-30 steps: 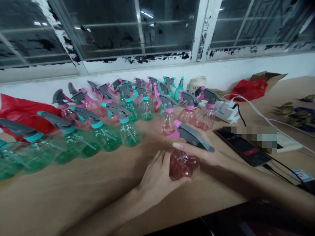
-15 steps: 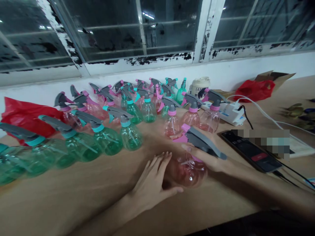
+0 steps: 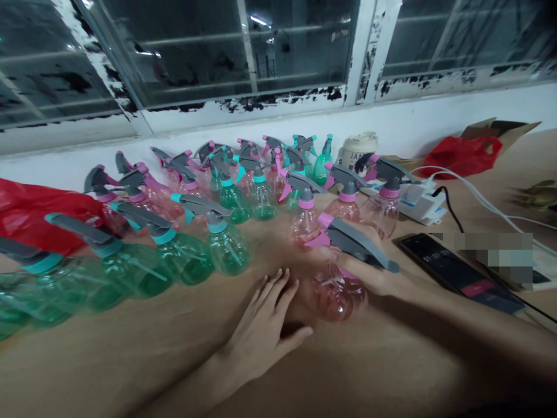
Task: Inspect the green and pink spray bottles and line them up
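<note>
My right hand [image 3: 369, 264] is closed round the neck of a pink spray bottle [image 3: 337, 296] with a grey and pink trigger head. The bottle is clear, rounded and upright, low over or on the tabletop; I cannot tell which. Left of it, my left hand [image 3: 265, 325] lies with fingers apart and holds nothing. Three pink spray bottles [image 3: 304, 223] stand just behind my right hand. To the left runs a row of green spray bottles [image 3: 229, 251] with teal collars.
More pink and green spray bottles [image 3: 261, 197] crowd near the wall. A red plastic bag [image 3: 47, 215] lies at the left, another red bag [image 3: 463, 155] at the back right. A paper cup [image 3: 359, 151], a power strip [image 3: 422, 200] with cables and a phone [image 3: 456, 273] are on the right.
My view has shifted slightly, so the left row sits further left and the phone further right. The left hand has moved a little away from the held bottle, which the right hand still grips.
</note>
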Action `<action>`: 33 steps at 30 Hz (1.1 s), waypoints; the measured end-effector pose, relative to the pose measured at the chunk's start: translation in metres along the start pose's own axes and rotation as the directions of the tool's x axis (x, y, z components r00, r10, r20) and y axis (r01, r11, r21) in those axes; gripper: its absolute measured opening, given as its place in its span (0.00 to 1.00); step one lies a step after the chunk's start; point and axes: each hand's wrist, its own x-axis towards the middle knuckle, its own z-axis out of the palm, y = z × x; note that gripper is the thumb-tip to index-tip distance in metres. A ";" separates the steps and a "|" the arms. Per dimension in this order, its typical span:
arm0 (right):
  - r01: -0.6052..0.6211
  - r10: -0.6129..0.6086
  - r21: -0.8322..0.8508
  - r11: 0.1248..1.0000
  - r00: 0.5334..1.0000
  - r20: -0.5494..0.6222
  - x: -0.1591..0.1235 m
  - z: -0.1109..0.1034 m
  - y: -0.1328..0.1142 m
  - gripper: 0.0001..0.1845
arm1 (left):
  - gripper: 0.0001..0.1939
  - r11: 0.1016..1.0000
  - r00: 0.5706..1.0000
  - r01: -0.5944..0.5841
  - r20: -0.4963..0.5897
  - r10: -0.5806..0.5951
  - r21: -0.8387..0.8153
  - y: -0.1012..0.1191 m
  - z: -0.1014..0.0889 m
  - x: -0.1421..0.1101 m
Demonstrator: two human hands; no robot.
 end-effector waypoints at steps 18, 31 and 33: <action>-0.149 0.124 0.272 0.951 0.986 0.107 0.004 0.018 0.003 0.11 | 0.30 1.000 0.999 -0.003 0.051 0.002 0.024 -0.007 -0.005 0.000; -0.084 0.064 0.134 0.987 0.988 0.143 0.014 0.018 -0.001 0.04 | 0.27 1.000 0.999 0.009 0.051 -0.010 0.010 -0.005 -0.005 0.001; -0.085 0.066 0.117 0.989 0.984 0.165 0.013 0.018 -0.003 0.06 | 0.27 1.000 0.999 0.008 0.043 -0.008 0.016 -0.005 -0.005 0.001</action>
